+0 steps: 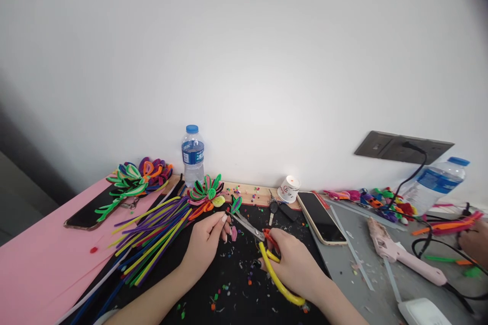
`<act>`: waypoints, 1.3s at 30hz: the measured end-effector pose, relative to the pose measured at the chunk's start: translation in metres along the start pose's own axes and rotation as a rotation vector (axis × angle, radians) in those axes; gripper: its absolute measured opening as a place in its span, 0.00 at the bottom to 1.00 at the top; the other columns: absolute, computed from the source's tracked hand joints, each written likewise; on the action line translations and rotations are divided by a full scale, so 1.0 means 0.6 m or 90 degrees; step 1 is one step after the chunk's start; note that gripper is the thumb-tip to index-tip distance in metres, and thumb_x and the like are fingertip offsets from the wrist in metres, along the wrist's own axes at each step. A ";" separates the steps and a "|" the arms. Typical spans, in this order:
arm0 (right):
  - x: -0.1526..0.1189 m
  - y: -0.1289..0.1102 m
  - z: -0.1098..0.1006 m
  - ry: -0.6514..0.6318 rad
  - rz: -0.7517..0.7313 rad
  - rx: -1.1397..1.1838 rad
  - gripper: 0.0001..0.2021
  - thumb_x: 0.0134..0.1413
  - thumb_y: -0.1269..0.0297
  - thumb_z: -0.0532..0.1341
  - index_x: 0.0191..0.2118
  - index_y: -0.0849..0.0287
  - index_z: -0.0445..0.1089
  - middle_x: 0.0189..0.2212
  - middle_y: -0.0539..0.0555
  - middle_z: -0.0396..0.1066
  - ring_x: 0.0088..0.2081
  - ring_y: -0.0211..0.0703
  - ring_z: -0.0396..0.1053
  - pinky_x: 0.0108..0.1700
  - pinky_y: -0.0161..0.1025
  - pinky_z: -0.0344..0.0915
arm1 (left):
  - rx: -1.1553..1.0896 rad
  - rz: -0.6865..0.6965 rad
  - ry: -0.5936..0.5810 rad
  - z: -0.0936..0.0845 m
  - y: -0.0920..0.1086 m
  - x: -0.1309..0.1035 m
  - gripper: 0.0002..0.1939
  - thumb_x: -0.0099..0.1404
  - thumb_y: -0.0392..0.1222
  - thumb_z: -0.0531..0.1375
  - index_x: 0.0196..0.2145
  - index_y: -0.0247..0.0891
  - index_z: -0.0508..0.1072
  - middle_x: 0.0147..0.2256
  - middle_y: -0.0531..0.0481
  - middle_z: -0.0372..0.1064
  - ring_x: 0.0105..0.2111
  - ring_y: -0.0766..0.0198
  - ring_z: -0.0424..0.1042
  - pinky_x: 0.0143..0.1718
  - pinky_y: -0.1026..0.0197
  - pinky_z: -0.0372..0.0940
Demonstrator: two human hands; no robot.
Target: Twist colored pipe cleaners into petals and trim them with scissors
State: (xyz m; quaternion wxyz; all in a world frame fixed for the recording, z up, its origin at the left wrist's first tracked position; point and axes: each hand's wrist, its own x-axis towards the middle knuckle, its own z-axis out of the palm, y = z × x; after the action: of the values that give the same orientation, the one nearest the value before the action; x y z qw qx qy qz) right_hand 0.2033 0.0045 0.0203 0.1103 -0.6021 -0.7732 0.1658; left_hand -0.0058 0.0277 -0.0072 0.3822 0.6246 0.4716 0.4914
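Left hand point(206, 239): thumb and fingertips pressed together in a pinch over the black mat point(232, 289); whether a small piece sits between them cannot be told. Right hand point(293, 260): fingers curled around the handles of the scissors point(251, 228), red and yellow. The scissors lie between the two hands, blades pointing far and left, their tips near the left fingertips. A green looped piece point(236, 205) is noted just beyond the blades; a pink piece point(234, 234) lies just right of the left hand. Left of that hand—a loose bundle of coloured stems point(154, 238); at its far end, a multicoloured flower point(206, 192). Far side: water bottle point(193, 157) at left, paper cup point(288, 189) at right—phone point(322, 218) to the cup's near right.
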 end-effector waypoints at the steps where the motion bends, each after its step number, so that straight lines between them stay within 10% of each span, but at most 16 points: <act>1: -0.001 -0.002 0.000 -0.010 -0.003 0.007 0.12 0.40 0.60 0.62 0.24 0.57 0.56 0.24 0.47 0.63 0.24 0.36 0.57 0.25 0.32 0.47 | 0.025 0.009 0.007 -0.001 -0.001 0.000 0.14 0.64 0.43 0.47 0.25 0.36 0.66 0.20 0.54 0.64 0.21 0.67 0.63 0.27 0.65 0.58; 39: -0.015 -0.015 0.028 -0.039 -0.008 0.084 0.09 0.43 0.61 0.60 0.25 0.58 0.57 0.24 0.48 0.64 0.25 0.37 0.58 0.26 0.31 0.51 | 0.126 0.047 -0.040 0.010 0.007 -0.015 0.16 0.65 0.40 0.46 0.23 0.37 0.66 0.21 0.53 0.66 0.21 0.67 0.65 0.27 0.67 0.58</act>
State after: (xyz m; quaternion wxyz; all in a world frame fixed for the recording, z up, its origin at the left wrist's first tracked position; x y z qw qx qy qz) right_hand 0.1912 -0.0082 0.0084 0.1268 -0.5834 -0.7672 0.2345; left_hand 0.0000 0.0180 -0.0070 0.3149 0.6913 0.4823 0.4363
